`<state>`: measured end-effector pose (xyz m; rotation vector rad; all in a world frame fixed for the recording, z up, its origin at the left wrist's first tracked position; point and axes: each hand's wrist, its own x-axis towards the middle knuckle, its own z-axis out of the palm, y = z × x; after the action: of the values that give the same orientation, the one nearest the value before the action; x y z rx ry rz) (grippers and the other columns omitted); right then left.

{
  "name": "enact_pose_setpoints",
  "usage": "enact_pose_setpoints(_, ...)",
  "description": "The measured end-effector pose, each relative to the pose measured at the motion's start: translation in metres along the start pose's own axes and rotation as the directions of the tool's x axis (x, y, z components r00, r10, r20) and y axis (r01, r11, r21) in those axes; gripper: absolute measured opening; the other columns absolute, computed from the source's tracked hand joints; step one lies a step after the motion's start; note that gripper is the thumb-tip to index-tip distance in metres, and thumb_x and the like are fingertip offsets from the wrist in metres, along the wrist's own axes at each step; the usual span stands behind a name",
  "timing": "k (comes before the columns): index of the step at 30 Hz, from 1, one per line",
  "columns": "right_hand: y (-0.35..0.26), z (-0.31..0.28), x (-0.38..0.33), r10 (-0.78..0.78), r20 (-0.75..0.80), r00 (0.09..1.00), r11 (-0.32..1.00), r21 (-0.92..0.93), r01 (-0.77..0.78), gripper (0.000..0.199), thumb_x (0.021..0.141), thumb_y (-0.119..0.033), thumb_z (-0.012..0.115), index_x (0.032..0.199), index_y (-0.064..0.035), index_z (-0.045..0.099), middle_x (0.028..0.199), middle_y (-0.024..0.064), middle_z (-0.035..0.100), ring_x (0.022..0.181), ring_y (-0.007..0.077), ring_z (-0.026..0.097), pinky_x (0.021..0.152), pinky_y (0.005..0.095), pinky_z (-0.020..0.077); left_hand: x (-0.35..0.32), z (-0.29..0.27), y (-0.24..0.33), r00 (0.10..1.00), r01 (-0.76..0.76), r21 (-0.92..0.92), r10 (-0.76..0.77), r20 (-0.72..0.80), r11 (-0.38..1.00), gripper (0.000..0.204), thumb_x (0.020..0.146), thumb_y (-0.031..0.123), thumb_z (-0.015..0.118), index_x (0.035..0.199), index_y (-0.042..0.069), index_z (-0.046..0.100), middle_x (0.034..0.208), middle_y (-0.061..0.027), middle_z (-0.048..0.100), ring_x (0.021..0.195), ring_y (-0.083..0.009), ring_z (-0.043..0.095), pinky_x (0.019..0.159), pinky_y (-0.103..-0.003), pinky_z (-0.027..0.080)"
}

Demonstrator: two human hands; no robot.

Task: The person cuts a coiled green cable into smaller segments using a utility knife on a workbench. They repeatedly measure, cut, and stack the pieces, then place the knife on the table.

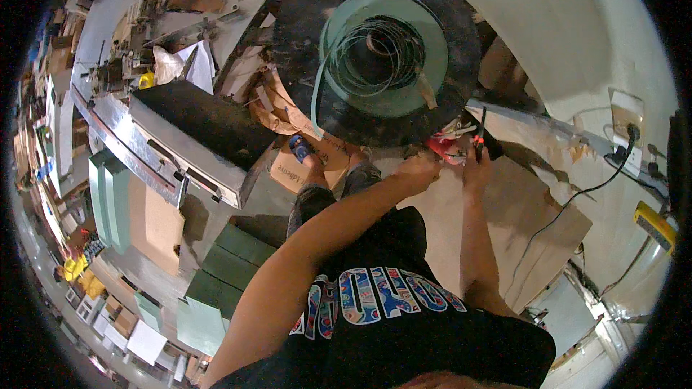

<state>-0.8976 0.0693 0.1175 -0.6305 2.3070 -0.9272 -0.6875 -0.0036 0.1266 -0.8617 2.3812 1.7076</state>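
Both hands are held near each other but not clasped. A thin black-and-red tool (481,130) is gripped in the right hand (475,167), tip aimed away from the body, likely so the fingers are kept clear of it; what kind it is can't be told at this size. The left hand (422,168) is curled just beside a red thing (447,149), which is seen between the 2 hands. Whether it's actually pinched by the left can't be told, too blurry.

Beyond the hands and a bit left, a pale green roll (434,43) is laid flat on a black disc (299,65), probably so it can't tip. Wiry loops (340,65) are nested inside, and 1 loose strip (316,97) is left hanging toward the feet. A brown board (519,205) is seen below the right forearm. A box (290,173) is parked left of the left hand, maybe just for space.
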Motion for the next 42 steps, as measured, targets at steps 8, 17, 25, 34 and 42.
enact_pose_setpoints(8, 0.004, 0.125, 0.071, -0.216, 0.091, 0.972, 0.976, 0.044, 0.212, 0.043, 0.097, -0.034, 0.08, 0.131, -0.009, 0.071, 0.139, 0.02, 0.068, 0.124, 0.0393, 0.066, 0.104, 0.0462, 0.0538, -0.007, -0.02, -0.034, 0.861, 0.198, 0.184, -0.082, -0.503, 0.963, 0.051, 0.093, 0.028, 0.076, 0.135, 0.002, 0.062, 0.13, -0.0242, 0.068, 0.126, -0.041, 0.063, 0.103, -0.053, 0.051)
enact_pose_setpoints(17, -0.053, 0.166, 0.088, -0.352, -0.038, 0.935, 0.922, -0.187, 0.339, 0.039, 0.094, -0.036, 0.082, 0.113, -0.0032, 0.073, 0.111, 0.0165, 0.069, 0.1, 0.0362, 0.069, 0.088, 0.0463, 0.0545, 0.021, -0.094, -0.079, 0.592, 0.477, 0.279, -0.069, -0.803, 0.834, 0.066, 0.09, 0.029, 0.081, 0.144, 0.003, 0.054, 0.141, -0.0182, 0.061, 0.141, -0.0412, 0.045, 0.118, -0.061, 0.03)
enact_pose_setpoints(25, -0.059, 0.145, 0.102, -0.166, 0.056, 0.984, 0.975, 0.157, 0.156, 0.027, 0.097, -0.026, 0.082, 0.108, -0.0027, 0.074, 0.092, 0.0101, 0.078, 0.086, 0.0266, 0.073, 0.083, 0.0393, 0.0557, 0.028, -0.113, -0.082, 0.576, 0.352, 0.36, 0.103, -0.811, 0.864, 0.027, 0.101, 0.027, 0.067, 0.121, 0.009, 0.069, 0.124, -0.0126, 0.072, 0.129, -0.0389, 0.055, 0.113, -0.061, 0.034)
enact_pose_setpoints(34, -0.061, 0.165, 0.094, -0.25, 0.222, 0.942, 0.963, 0.16, 0.218, 0.029, 0.098, -0.031, 0.081, 0.116, -0.0077, 0.079, 0.099, 0.0084, 0.08, 0.092, 0.0224, 0.075, 0.085, 0.0378, 0.0572, 0.035, -0.12, -0.058, 0.579, 0.276, 0.415, 0.194, -0.792, 0.867, 0.036, 0.094, 0.018, 0.072, 0.129, 0.011, 0.069, 0.118, -0.0088, 0.071, 0.123, -0.0323, 0.06, 0.112, -0.055, 0.04)
enact_pose_setpoints(42, -0.066, 0.164, 0.089, -0.109, 0.416, 0.903, 0.968, 0.251, 0.001, 0.025, 0.1, -0.029, 0.079, 0.114, -0.0083, 0.08, 0.092, 0.0015, 0.077, 0.081, 0.0133, 0.067, 0.074, 0.0325, 0.053, 0.037, -0.139, -0.056, 0.593, 0.213, 0.371, 0.182, -0.784, 0.904, 0.049, 0.095, 0.023, 0.072, 0.142, 0.013, 0.062, 0.125, -0.0106, 0.068, 0.121, -0.0369, 0.06, 0.109, -0.053, 0.042)
